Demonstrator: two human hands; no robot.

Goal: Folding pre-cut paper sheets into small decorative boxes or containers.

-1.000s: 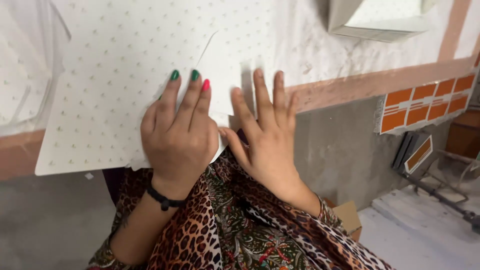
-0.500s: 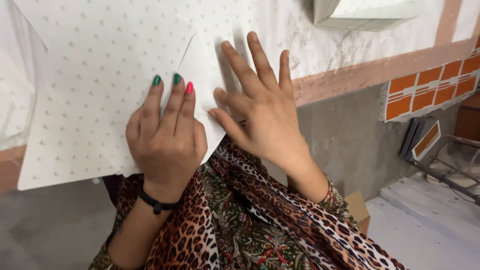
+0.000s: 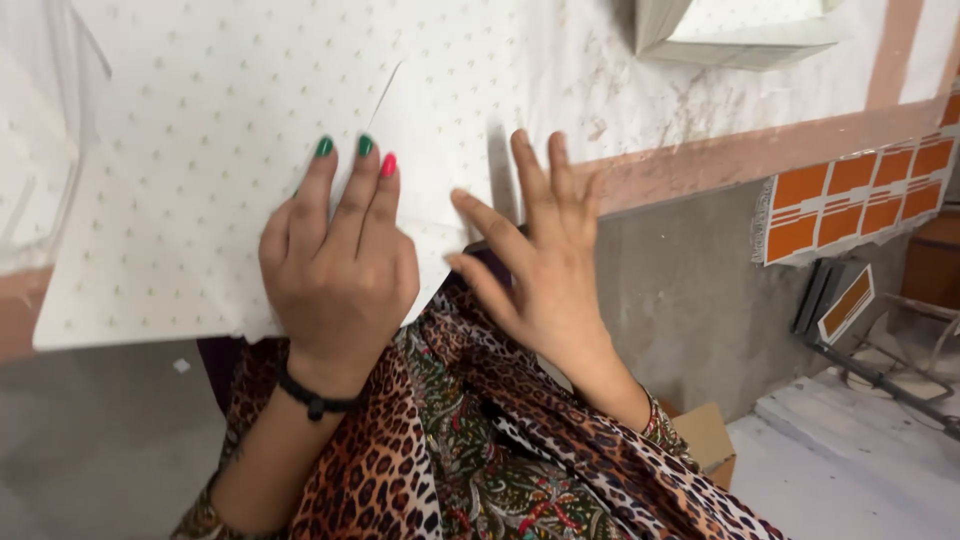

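Both hands sit on a white dotted sheet (image 3: pixel 200 200) that lies flat across the worktop in front of me. I have my left hand (image 3: pixel 340 270) pressed palm-down on its lower edge, fingers close together (nails painted green and pink), gripping nothing. My right hand (image 3: pixel 545 265) is spread open just beside it, fingertips touching the sheet's right edge. Below them hangs leopard-print fabric (image 3: pixel 480 450). Orange labels (image 3: pixel 850 200) lie well apart, off to the right.
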